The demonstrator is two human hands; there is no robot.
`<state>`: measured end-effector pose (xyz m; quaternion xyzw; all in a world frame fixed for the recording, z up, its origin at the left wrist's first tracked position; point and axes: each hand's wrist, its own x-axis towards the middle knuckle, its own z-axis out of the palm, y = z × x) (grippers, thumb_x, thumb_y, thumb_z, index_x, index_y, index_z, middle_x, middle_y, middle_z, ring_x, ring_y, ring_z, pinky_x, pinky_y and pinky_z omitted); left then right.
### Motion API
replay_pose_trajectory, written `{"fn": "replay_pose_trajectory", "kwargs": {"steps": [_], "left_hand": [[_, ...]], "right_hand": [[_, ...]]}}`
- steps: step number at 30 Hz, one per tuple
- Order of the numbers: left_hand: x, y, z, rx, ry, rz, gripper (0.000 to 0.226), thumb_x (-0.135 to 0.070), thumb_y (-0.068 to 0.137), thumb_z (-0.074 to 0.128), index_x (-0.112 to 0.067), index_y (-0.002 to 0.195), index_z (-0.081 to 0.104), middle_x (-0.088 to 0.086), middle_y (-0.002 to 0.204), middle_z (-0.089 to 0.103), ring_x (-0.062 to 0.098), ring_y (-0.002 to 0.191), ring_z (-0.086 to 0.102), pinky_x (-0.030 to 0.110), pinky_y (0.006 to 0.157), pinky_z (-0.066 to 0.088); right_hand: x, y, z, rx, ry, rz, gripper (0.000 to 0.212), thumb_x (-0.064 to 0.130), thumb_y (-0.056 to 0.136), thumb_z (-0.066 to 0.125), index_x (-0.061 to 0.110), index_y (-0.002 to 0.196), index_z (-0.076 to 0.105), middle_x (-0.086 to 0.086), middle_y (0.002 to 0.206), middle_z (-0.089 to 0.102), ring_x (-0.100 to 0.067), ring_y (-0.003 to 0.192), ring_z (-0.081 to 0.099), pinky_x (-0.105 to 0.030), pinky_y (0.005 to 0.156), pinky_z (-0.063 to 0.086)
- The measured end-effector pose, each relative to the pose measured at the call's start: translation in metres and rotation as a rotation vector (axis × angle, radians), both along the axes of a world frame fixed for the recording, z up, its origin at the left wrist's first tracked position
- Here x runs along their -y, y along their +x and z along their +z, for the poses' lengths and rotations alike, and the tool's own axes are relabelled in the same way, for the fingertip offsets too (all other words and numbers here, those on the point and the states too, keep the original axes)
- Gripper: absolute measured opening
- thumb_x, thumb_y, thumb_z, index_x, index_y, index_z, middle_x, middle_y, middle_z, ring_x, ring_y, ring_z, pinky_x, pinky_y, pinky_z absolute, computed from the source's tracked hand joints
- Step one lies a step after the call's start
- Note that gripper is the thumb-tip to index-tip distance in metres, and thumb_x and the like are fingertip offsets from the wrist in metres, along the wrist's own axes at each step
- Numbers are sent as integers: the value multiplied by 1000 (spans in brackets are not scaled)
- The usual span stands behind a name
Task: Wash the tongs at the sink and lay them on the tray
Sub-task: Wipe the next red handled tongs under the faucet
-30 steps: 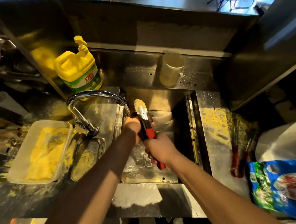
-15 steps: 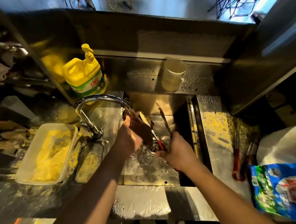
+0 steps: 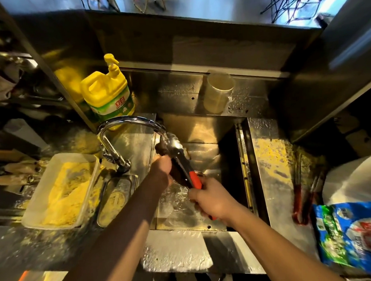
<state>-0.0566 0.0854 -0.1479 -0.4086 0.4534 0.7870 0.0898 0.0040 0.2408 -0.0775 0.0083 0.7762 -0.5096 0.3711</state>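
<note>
Tongs (image 3: 182,162), gripped at the red handle by the right hand (image 3: 213,200) and rubbed by the curled left hand (image 3: 162,169), sit under the faucet (image 3: 127,122) stream over the sink (image 3: 244,169); rotate to rinse both arms.

Red-handled silver tongs (image 3: 182,162), yellow detergent bottle (image 3: 107,95) with green-white label, blue-green bag (image 3: 355,236).
</note>
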Motion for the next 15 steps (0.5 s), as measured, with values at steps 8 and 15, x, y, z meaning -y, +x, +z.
{"fn": "replay_pose_trajectory", "kwargs": {"steps": [8, 15], "left_hand": [[3, -16, -5, 45, -67, -43, 26, -9, 103, 33, 1, 100, 57, 26, 101, 63, 30, 81, 68, 45, 80, 58], [8, -22, 10, 49, -279, -136, 42, -13, 101, 40, 0, 140, 48, 21, 125, 63, 23, 88, 60, 31, 67, 58]], "right_hand": [[18, -4, 0, 92, -73, -112, 7, 11, 87, 56, 12, 81, 53, 8, 41, 50, -10, 34, 43, -21, 34, 35], [19, -4, 0, 103, -81, -169, 3, 12, 82, 56, 11, 82, 54, 7, 42, 49, -12, 33, 42, -21, 35, 32]]}}
